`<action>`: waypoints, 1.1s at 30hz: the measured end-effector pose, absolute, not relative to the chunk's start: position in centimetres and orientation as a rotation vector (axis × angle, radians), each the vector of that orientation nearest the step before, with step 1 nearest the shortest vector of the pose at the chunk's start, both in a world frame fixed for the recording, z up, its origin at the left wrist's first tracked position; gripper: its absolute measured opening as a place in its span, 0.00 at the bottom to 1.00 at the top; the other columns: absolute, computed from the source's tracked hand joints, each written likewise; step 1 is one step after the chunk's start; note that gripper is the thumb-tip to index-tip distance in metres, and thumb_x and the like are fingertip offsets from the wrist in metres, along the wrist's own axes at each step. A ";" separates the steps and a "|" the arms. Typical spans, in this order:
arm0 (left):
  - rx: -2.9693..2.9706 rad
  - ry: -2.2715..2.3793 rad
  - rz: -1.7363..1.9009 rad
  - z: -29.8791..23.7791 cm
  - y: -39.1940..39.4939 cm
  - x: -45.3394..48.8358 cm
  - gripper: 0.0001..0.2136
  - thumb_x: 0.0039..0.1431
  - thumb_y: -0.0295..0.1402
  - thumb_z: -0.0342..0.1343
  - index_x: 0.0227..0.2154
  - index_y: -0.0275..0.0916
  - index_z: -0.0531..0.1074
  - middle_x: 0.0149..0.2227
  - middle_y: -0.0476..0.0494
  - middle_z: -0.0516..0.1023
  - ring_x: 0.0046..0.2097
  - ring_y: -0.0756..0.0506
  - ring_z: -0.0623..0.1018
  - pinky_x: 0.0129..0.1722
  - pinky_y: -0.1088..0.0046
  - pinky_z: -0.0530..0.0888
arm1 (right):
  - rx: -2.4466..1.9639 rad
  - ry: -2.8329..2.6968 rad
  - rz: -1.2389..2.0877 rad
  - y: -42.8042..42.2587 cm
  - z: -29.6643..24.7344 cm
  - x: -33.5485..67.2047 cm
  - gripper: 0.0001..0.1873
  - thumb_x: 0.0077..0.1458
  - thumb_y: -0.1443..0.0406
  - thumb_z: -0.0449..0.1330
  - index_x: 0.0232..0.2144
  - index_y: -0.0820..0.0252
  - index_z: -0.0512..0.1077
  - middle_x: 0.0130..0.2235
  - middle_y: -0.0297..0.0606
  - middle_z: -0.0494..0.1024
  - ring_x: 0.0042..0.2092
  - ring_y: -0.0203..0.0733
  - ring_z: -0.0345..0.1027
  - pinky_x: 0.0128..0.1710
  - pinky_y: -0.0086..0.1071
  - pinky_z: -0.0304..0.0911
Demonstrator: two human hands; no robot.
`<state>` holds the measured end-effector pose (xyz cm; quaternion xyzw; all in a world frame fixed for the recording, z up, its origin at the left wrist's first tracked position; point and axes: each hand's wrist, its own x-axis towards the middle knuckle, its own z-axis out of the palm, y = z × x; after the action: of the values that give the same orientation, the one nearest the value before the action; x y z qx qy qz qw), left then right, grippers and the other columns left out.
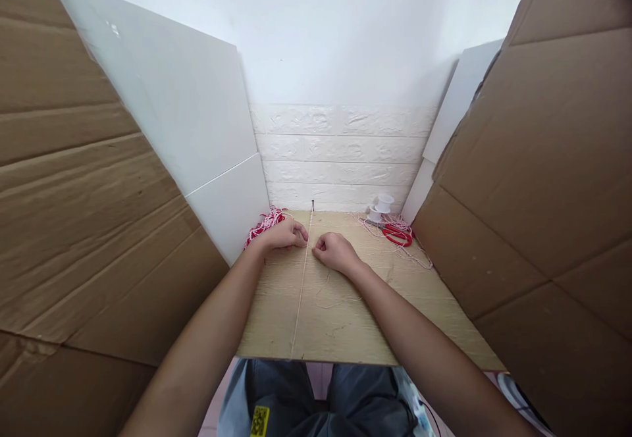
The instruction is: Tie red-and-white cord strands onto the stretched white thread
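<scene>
A pale taut cord (301, 292) runs down the middle of a wooden board (355, 332), from a small pin (313, 205) at the far edge to the near edge. My left hand (285, 233) rests just left of the cord with its fingers pinched together at it. My right hand (334, 251) sits just right of the cord, fingers curled and pinching a thin thread. A loose loop of pale thread (336, 295) trails on the board below my right hand.
A heap of red and white thread (264, 223) lies at the board's far left. Red scissors (397, 234), white spools (381, 205) and tangled thread lie at the far right. Cardboard walls (543, 193) and white panels (197, 128) close in both sides.
</scene>
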<state>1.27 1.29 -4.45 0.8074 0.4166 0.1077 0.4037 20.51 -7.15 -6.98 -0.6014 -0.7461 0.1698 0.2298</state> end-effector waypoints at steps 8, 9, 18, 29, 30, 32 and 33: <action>2.186 1.078 0.286 -4.5 1.1 1.8 0.12 0.42 0.38 0.63 0.30 0.38 0.78 0.20 0.52 0.67 0.23 0.51 0.65 0.21 0.76 0.57 | -1.650 -2.055 0.477 -7.2 -7.0 20.4 0.09 0.58 0.61 0.59 0.31 0.60 0.76 0.35 0.40 0.79 0.36 0.38 0.69 0.33 0.28 0.54; 2.185 1.079 0.277 -4.6 1.2 1.8 0.11 0.42 0.38 0.62 0.28 0.38 0.78 0.21 0.52 0.69 0.23 0.51 0.66 0.22 0.76 0.58 | -1.648 -2.056 0.474 -7.2 -7.0 20.5 0.09 0.58 0.61 0.59 0.31 0.60 0.76 0.35 0.40 0.79 0.36 0.38 0.69 0.33 0.28 0.54; 2.210 1.143 0.275 -4.9 1.5 1.9 0.10 0.46 0.39 0.59 0.28 0.38 0.76 0.25 0.49 0.73 0.27 0.49 0.69 0.25 0.75 0.61 | -1.644 -2.080 0.491 -7.1 -7.1 20.5 0.09 0.59 0.61 0.59 0.32 0.60 0.76 0.35 0.40 0.79 0.35 0.37 0.68 0.32 0.28 0.53; 2.252 1.022 0.181 -4.6 1.3 1.8 0.10 0.45 0.39 0.60 0.28 0.39 0.77 0.22 0.51 0.69 0.24 0.50 0.65 0.23 0.75 0.59 | -1.656 -2.057 0.473 -7.1 -7.3 20.3 0.11 0.61 0.59 0.58 0.33 0.59 0.75 0.36 0.40 0.79 0.36 0.38 0.68 0.32 0.28 0.52; 2.261 1.008 0.163 -4.6 1.3 1.8 0.09 0.46 0.39 0.59 0.27 0.39 0.77 0.23 0.51 0.70 0.25 0.50 0.66 0.24 0.75 0.60 | -1.654 -2.058 0.463 -7.1 -7.3 20.3 0.11 0.61 0.59 0.58 0.33 0.59 0.75 0.37 0.40 0.79 0.36 0.38 0.68 0.32 0.28 0.52; 2.267 1.001 0.140 -4.6 1.4 1.9 0.09 0.47 0.39 0.59 0.26 0.38 0.76 0.23 0.50 0.71 0.25 0.50 0.66 0.25 0.75 0.60 | -1.654 -2.061 0.448 -7.2 -7.4 20.2 0.11 0.62 0.59 0.57 0.33 0.59 0.75 0.37 0.40 0.79 0.35 0.37 0.68 0.31 0.28 0.51; 2.261 1.010 0.138 -4.7 1.5 1.9 0.09 0.47 0.40 0.59 0.26 0.38 0.75 0.24 0.50 0.71 0.26 0.50 0.66 0.25 0.75 0.61 | -1.654 -2.064 0.445 -7.2 -7.4 20.2 0.12 0.62 0.58 0.57 0.34 0.59 0.75 0.37 0.40 0.79 0.35 0.37 0.68 0.31 0.29 0.50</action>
<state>1.90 1.49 -4.69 0.8623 0.3850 0.0525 0.3247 20.22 -7.20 -7.39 -0.6005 -0.7494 0.1616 0.2276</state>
